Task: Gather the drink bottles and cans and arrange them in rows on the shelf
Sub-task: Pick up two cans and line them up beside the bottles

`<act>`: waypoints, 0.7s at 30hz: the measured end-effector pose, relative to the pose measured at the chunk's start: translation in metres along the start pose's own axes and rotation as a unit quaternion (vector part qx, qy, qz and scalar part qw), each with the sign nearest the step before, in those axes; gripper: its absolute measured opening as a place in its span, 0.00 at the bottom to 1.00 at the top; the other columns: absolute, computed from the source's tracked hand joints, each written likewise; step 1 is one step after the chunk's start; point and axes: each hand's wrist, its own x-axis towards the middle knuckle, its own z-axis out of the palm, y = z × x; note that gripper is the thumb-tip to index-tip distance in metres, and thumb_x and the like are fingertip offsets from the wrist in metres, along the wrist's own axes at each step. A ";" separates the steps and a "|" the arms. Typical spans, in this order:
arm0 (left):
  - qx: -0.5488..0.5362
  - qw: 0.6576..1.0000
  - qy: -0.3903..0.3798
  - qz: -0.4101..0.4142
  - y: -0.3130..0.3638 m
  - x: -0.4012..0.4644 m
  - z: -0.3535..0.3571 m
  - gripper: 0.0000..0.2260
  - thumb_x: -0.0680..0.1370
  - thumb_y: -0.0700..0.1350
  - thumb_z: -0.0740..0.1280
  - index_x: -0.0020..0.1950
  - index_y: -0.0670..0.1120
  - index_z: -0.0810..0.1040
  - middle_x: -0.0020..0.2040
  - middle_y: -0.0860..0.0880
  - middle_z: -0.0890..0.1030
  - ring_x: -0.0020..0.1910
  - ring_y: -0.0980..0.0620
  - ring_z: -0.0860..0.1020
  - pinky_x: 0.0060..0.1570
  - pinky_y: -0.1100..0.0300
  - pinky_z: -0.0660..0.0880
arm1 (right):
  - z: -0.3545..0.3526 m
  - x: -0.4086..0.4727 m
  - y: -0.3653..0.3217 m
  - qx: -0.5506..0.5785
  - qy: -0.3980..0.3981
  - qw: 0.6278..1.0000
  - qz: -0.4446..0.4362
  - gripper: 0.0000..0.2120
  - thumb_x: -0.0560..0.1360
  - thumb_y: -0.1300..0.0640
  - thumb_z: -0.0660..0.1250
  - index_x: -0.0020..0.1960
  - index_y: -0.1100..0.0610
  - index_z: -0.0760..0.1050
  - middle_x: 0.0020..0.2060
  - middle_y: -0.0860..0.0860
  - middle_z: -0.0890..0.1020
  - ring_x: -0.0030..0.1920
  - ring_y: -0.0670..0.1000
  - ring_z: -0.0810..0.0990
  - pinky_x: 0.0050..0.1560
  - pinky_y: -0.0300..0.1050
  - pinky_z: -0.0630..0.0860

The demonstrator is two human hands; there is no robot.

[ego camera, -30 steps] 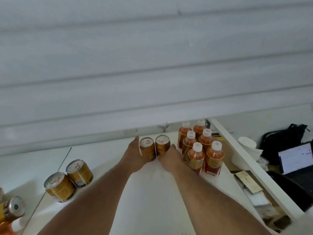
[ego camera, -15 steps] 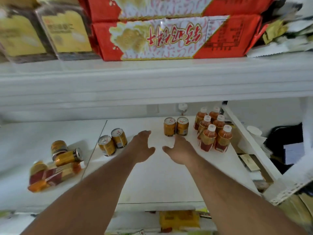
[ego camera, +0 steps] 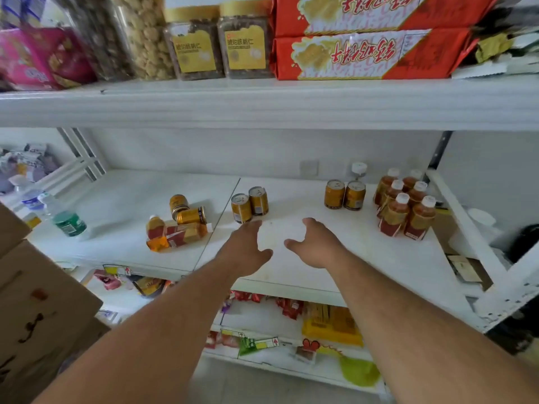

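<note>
- Head view: both arms reach in over the front edge of the white shelf (ego camera: pixel 291 275), palms down, nothing in either hand.
- Left hand (ego camera: pixel 248 249) has its fingers spread loose and empty, with the tips just short of the pair of gold cans (ego camera: pixel 250 205) standing upright side by side near the seam in the middle of the shelf. Can't tell if a fingertip actually touches the nearer one.
- Right hand (ego camera: pixel 316 243) is the same deal, fingers open and slightly curled, hovering over bare shelf between the can pairs.
- A second pair of gold cans (ego camera: pixel 345 195) stands upright toward the back edge, right of centre, the two touching each other.
- Just beside them, in the back right corner, six orange bottles (ego camera: pixel 405 205) with white caps are packed in two neat columns.
- Left of the seam is the messy bit: a loose heap (ego camera: pixel 178 225) with one can upright, one can on its side, and a couple of orange bottles lying down against them.
- Further left, near the shelf's left end, a clear bottle with a green label (ego camera: pixel 65 220) lies tipped over.
- The shelf above carries nut jars (ego camera: pixel 218 42) and red snack packs (ego camera: pixel 364 53).
</note>
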 end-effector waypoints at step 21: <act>-0.060 0.998 -0.001 0.023 -0.134 -0.009 -0.063 0.39 0.75 0.58 0.70 0.80 0.48 0.55 0.78 0.47 0.61 0.73 0.46 0.65 0.70 0.50 0.66 | 0.073 -0.012 -0.106 0.030 0.052 0.996 0.070 0.42 0.77 0.40 0.68 0.81 0.57 0.53 0.78 0.54 0.62 0.75 0.56 0.65 0.70 0.47 0.65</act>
